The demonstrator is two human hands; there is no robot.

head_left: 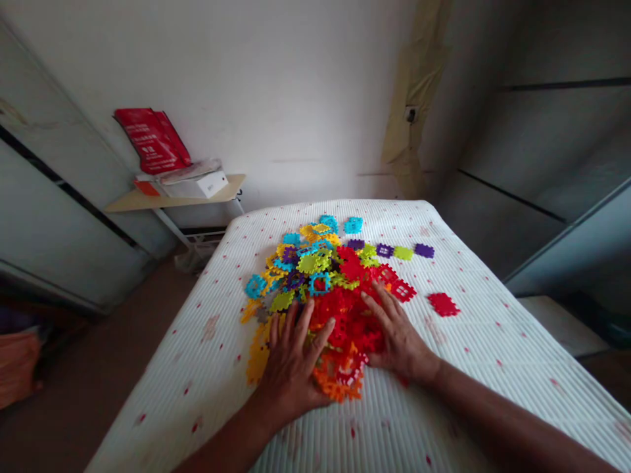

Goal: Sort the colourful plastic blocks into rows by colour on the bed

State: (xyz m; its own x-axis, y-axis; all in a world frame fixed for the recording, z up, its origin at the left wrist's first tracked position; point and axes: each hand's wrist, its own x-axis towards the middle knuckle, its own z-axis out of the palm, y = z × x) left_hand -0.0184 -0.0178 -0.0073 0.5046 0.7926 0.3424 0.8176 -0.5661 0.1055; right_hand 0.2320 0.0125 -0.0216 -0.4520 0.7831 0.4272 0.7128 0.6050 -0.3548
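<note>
A heap of flat plastic interlocking tiles with notched edges lies in front of me, in red, orange, yellow, green, blue and purple. My left hand (293, 358) rests over the near left of the heap with fingers spread, beside yellow tiles (257, 355) and orange tiles (340, 384). On the other side, my right hand (399, 338) lies against the red tiles (345, 315), its fingers apart. Both palms face the pile, and neither hand visibly grasps a tile. Farther back are green tiles (314, 263) and a blue window tile (320, 284).
The tiles lie on a bed-like surface with a white ribbed cover (207, 387). A single red tile (444, 304) and a purple tile (424, 250) sit apart at right. Back left, a small table (129, 201) holds a white box (197, 185) and a red bag (152, 141).
</note>
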